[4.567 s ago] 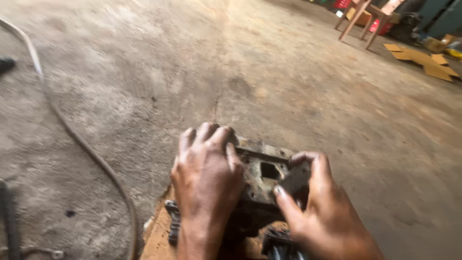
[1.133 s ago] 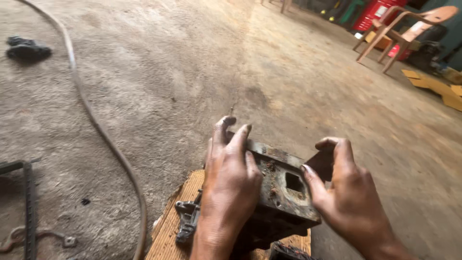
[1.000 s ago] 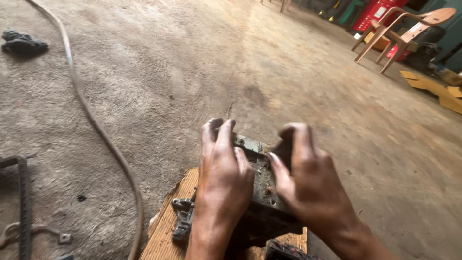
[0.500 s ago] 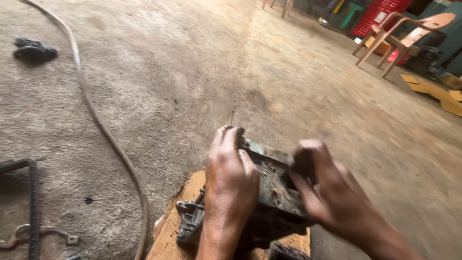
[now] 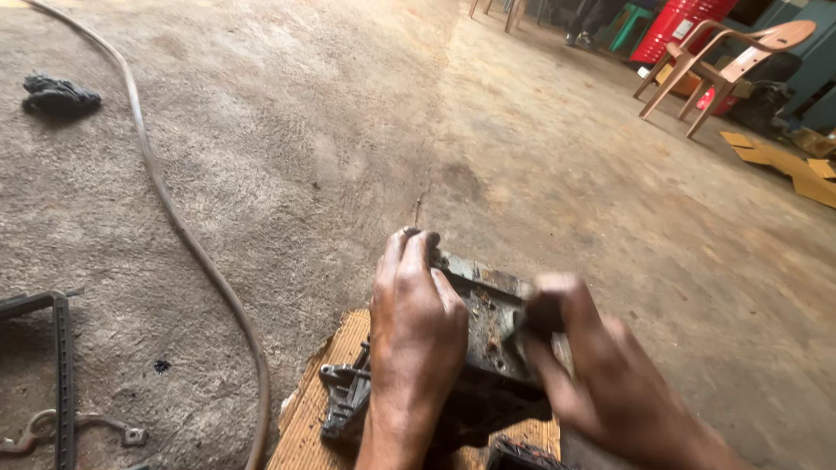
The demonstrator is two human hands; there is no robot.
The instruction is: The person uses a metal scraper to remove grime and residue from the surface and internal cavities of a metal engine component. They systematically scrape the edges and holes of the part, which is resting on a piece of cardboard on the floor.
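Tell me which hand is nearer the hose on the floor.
Left. The left hand rests on the rusty metal block, on the side toward the hose; the right hand is farther away.

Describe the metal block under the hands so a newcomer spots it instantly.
On the bare concrete floor, bottom centre, lies a wooden board. The rusty metal block stands on it, left hand across its top, right hand at its right. Unlike the hose and rag, it is boxy and rust-crusted.

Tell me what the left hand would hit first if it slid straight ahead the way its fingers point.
Probably nothing close: the left hand lies on the rusty metal block, fingertips at its far edge. Beyond is concrete floor.
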